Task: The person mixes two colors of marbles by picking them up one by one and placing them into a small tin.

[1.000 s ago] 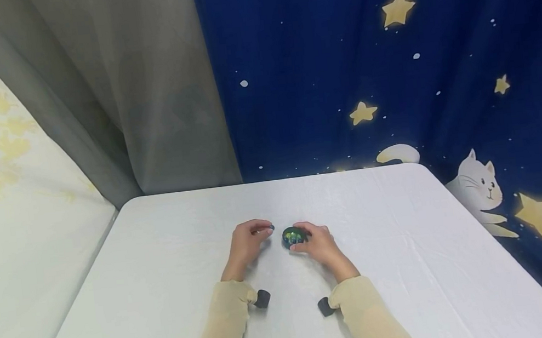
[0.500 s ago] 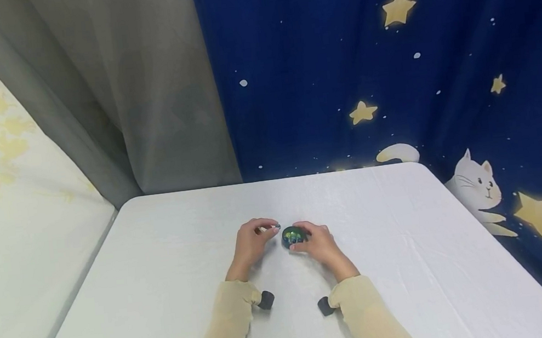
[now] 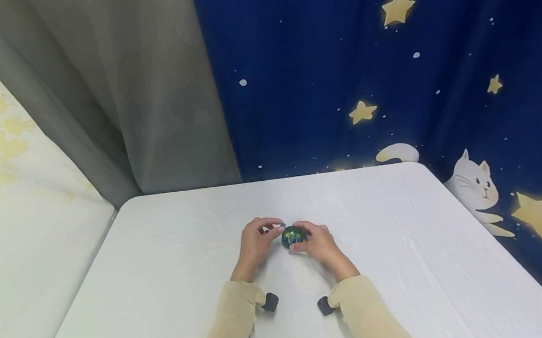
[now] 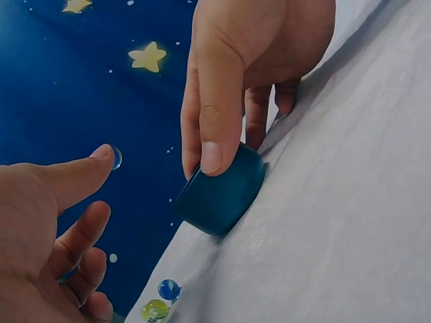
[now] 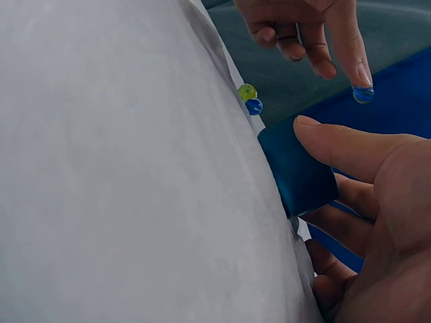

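Between thumb and fingertip, my left hand (image 3: 254,245) pinches a blue glass marble (image 5: 363,95). That marble is just above and left of the rim of a small teal cup (image 4: 227,196), apart from it in the right wrist view. My right hand (image 3: 322,246) grips the cup by its side, thumb on the near wall, and the cup stands on the white tabletop. Shiny green and blue marbles show inside it in the head view. On the table beside the cup lie a second blue marble (image 4: 169,289) and a yellow-green marble (image 4: 155,309), nearly touching each other.
The white cloth-covered table (image 3: 167,312) stretches around both hands. Behind it hang a grey curtain (image 3: 168,91) and a dark blue curtain (image 3: 301,77) printed with stars. A black wrist device (image 3: 270,302) sits at the left cuff, another black device (image 3: 325,306) at the right.
My left hand has moved right, bringing its pinched marble from beside the cup to the cup's far left rim. The right hand and the cup have stayed put.
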`<state>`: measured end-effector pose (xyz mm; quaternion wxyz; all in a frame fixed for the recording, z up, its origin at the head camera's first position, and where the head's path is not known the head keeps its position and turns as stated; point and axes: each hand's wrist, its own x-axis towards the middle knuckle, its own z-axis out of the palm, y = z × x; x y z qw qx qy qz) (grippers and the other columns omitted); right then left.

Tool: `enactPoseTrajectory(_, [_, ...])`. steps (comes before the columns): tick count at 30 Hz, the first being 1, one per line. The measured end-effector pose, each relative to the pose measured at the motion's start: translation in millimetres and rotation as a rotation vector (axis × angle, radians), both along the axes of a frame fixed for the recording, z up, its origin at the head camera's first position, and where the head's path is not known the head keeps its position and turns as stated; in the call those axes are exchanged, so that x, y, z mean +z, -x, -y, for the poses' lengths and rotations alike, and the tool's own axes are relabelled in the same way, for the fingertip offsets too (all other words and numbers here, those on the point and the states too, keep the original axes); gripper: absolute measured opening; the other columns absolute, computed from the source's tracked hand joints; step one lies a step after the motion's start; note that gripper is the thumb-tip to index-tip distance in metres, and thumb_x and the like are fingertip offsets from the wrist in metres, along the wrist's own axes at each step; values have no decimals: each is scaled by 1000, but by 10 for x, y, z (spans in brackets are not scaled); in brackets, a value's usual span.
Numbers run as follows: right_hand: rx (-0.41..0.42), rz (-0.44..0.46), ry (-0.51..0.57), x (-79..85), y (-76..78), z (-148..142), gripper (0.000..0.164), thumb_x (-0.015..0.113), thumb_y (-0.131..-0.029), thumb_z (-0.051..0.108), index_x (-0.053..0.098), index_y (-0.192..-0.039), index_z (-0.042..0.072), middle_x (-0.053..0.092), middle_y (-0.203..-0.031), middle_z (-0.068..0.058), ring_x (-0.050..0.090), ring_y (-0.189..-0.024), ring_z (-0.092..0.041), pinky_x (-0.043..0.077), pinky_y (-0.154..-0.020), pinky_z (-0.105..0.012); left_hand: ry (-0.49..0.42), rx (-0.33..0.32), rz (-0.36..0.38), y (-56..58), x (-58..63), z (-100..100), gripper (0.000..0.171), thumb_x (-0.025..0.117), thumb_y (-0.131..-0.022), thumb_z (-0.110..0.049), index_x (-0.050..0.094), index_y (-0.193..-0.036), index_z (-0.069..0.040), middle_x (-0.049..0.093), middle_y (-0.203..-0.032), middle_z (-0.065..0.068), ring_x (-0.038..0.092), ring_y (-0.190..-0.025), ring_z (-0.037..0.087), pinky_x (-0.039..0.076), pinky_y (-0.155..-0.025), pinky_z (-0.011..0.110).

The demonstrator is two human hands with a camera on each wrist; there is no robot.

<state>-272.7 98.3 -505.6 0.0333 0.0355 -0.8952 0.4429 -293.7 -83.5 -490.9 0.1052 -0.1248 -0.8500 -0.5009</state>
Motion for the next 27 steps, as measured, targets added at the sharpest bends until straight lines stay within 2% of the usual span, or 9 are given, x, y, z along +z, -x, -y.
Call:
enactPoseTrajectory(9, [6,-6,-6,1,-1,-11,57,84,-76,24,62,-128,17,61,-128,-12,46,-126,-39,30,-103,-60,-1,-12,-42,-25,-30,-51,19,78,-83,-18,76,-102,-17,60,-80,-4,52,-76,16,42,-71,32])
enactPoseTrajectory(13, [7,-13,-16,-6,1,-8,57,84,-75,24,62,-127,17,62,-127,-12,46,-125,-40,31,-102,-61,18,9,-64,-22,-39,-25,24,78,-82,-18,75,-106,-17,60,-80,-3,51,-75,16,41,-71,33])
enactPoseTrajectory(19, [3,-8,-18,7,-6,-12,57,84,-75,24,63,-127,17,62,-127,-12,46,-124,-40,31,-101,-60,15,64,-17,-14,-31,57,23,78,-82,-17,75,-106,-17,60,-82,-1,51,-75,18,42,-70,33])
enactPoseTrajectory(27, [6,5,-6,14,-26,-24,56,84,-75,24,63,-127,18,62,-126,-12,46,-124,-39,31,-101,-60,42,96,7,0,-18,168,24,80,-80,-15,75,-104,-15,65,-98,14,56,-83,25,45,-74,37])
